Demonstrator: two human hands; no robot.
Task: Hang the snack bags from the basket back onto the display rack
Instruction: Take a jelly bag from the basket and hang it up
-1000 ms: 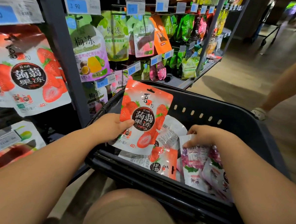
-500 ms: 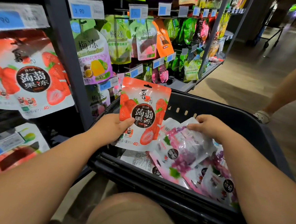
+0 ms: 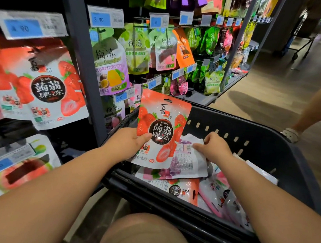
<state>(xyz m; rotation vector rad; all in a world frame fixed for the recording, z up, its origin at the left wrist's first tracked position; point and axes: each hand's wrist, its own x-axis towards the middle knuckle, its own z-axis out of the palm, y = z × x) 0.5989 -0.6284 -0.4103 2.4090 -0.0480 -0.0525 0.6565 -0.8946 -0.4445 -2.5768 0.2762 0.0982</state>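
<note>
Shop aisle, display rack (image 3: pixel 78 68) at left. Left hand (image 3: pixel 127 143) pinches strawberry bag (image 3: pixel 163 121) (likely light, floppy: hold near hang hole); right hand (image 3: pixel 214 149) grips purple bag (image 3: pixel 189 161).

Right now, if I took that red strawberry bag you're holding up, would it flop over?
Probably not: the glossy red-and-white strawberry jelly pouch stands upright though the left hand grips only its lower corner. Likely light, since one hand holds it up. Its shiny film may feel slippery.

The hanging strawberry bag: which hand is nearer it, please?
Left: the left hand sits just right of the hanging strawberry bag; right hand is farther right, over the basket.
</note>
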